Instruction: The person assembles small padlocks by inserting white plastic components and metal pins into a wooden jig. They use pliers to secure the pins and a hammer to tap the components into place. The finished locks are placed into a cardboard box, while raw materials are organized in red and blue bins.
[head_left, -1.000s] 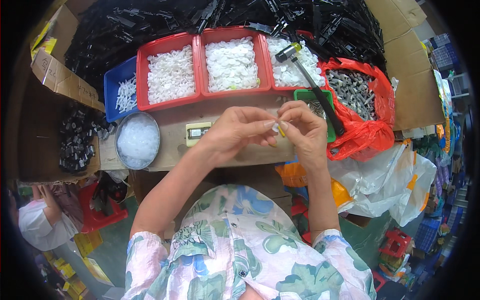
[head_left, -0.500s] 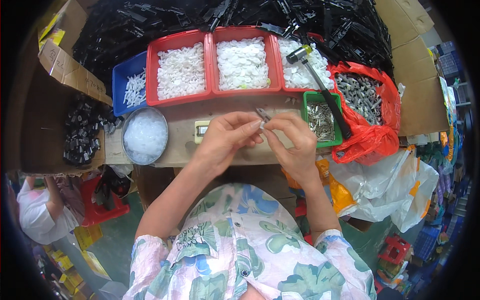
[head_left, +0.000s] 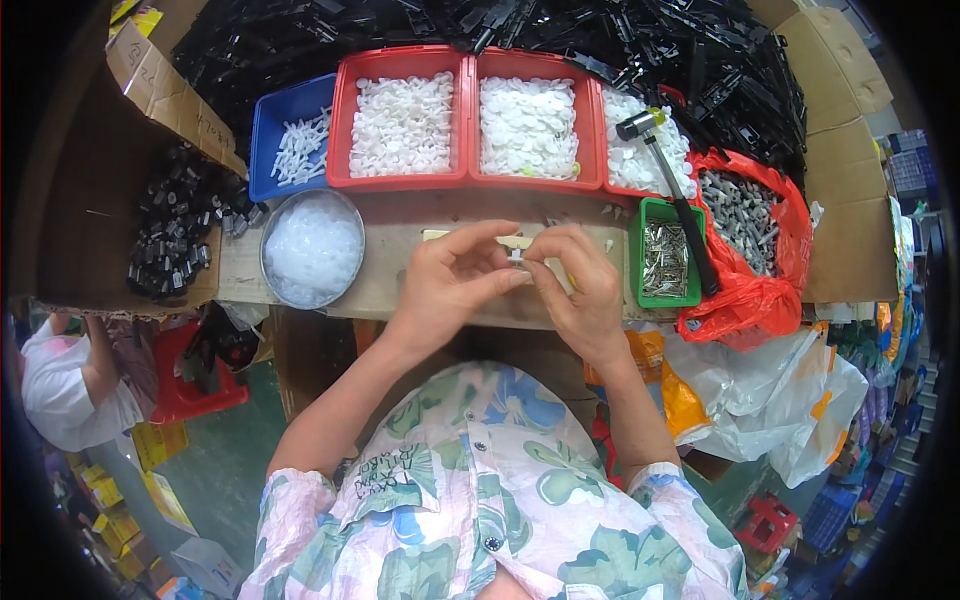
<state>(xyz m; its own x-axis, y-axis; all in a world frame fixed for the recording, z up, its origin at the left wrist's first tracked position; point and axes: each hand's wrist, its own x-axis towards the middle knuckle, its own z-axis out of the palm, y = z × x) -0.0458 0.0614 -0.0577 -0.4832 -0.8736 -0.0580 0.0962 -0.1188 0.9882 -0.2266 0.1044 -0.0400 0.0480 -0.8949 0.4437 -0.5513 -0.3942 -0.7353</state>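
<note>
Over the near part of the work table, both my hands meet with bent fingers. A small white plastic part (head_left: pixel 515 256) shows between the fingertips; its exact shape is too small to tell. My left hand (head_left: pixel 450 278) pinches it from the left with thumb and fingers. From the right, the thumb and forefinger of my right hand (head_left: pixel 580 290) close on it too. Just behind the fingers lies a cream-coloured block (head_left: pixel 434 235), mostly covered by my hands.
Red trays (head_left: pixel 336 130) of white plastic pieces line the back, beside a blue tray (head_left: pixel 262 150). A round bowl (head_left: pixel 312 248) of clear pieces stands left. Right are a green tray (head_left: pixel 640 255) of metal pins, a hammer (head_left: pixel 672 185) and a red bag (head_left: pixel 770 300) of grey parts. Black parts (head_left: pixel 340 35) pile behind.
The dark pointed tool seen at my fingertips before no longer shows there. The view has shifted, so the trays sit farther right, and the cream block now appears behind my hands.
</note>
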